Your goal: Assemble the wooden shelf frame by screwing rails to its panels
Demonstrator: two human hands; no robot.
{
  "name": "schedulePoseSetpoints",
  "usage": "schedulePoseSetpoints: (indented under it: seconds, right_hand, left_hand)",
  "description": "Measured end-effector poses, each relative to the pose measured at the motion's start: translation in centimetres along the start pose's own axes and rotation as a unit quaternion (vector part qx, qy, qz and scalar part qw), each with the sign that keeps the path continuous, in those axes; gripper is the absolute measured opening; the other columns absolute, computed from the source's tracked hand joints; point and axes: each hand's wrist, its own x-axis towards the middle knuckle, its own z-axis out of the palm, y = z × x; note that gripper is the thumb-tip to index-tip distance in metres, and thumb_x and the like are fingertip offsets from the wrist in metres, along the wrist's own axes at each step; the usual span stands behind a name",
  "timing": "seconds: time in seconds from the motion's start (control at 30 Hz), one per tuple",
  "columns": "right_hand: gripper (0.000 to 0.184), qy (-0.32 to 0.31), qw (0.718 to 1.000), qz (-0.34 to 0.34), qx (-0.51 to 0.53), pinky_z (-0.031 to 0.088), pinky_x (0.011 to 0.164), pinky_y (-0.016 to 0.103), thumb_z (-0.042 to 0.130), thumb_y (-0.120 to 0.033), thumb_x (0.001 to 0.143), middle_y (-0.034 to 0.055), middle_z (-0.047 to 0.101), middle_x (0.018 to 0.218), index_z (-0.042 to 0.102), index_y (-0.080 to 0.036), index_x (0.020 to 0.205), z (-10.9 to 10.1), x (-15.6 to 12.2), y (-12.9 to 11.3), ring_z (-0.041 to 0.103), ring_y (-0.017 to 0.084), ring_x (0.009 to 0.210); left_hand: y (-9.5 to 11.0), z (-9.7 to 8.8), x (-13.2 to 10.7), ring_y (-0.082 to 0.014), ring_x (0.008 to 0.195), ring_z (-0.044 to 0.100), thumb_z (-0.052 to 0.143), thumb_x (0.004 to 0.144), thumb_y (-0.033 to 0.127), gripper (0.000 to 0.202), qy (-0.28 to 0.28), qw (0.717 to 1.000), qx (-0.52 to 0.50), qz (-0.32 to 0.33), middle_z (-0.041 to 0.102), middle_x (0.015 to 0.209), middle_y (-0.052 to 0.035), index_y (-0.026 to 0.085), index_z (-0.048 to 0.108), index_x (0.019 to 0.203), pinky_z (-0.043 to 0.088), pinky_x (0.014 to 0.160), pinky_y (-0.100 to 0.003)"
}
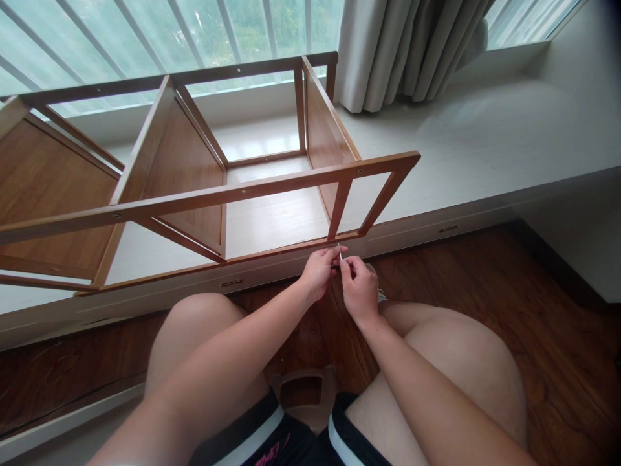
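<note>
A brown wooden shelf frame [286, 181] lies on its side on the pale window ledge, its lower rail along the ledge's front edge. My right hand [359, 285] pinches a thin, shiny metal rod [340, 251] that points up toward that rail. Close beside it, my left hand [319, 268] has its fingers closed near the rod, just below the rail. What the left fingers hold is too small and partly hidden to name. Both hands are near the shelf's right end, in front of the ledge.
Wooden panels [187, 149] cross the shelf frame. Grey curtains [383, 52] hang behind its right end, next to a barred window [204, 32]. The ledge front has drawer handles [231, 283]. A brown stool [310, 395] shows between my knees above the dark wooden floor [548, 343].
</note>
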Motion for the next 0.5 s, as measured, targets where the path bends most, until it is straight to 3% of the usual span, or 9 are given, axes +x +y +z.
schedulePoseSetpoints:
  seconds: [0.17, 0.5]
  right_hand:
    - [0.026, -0.006, 0.991, -0.040, -0.130, 0.031, 0.062, 0.026, 0.043, -0.037, 0.096, 0.0031, 0.068, 0.075, 0.064, -0.023, 0.089, -0.32, -0.16, -0.27, 0.059, 0.018, 0.068]
    - [0.025, -0.006, 0.988, -0.046, -0.150, 0.027, 0.060, 0.026, 0.043, -0.036, 0.097, 0.0032, 0.070, 0.078, 0.064, -0.023, 0.091, -0.34, -0.22, -0.14, 0.059, 0.017, 0.069]
  left_hand:
    - [-0.14, 0.03, 0.00, -0.0064, 0.059, 0.047, 0.073, 0.071, 0.040, 0.029, 0.006, 1.000, -0.022, -0.003, 0.050, 0.065, 0.0014, 0.015, 0.072, 0.086, 0.037, 0.057, -0.019]
    - [-0.40, 0.05, -0.28, -0.0074, 0.059, 0.048, 0.071, 0.073, 0.037, 0.027, 0.023, 0.999, -0.025, 0.011, 0.052, 0.065, 0.0005, 0.014, 0.072, 0.087, 0.037, 0.057, -0.020]
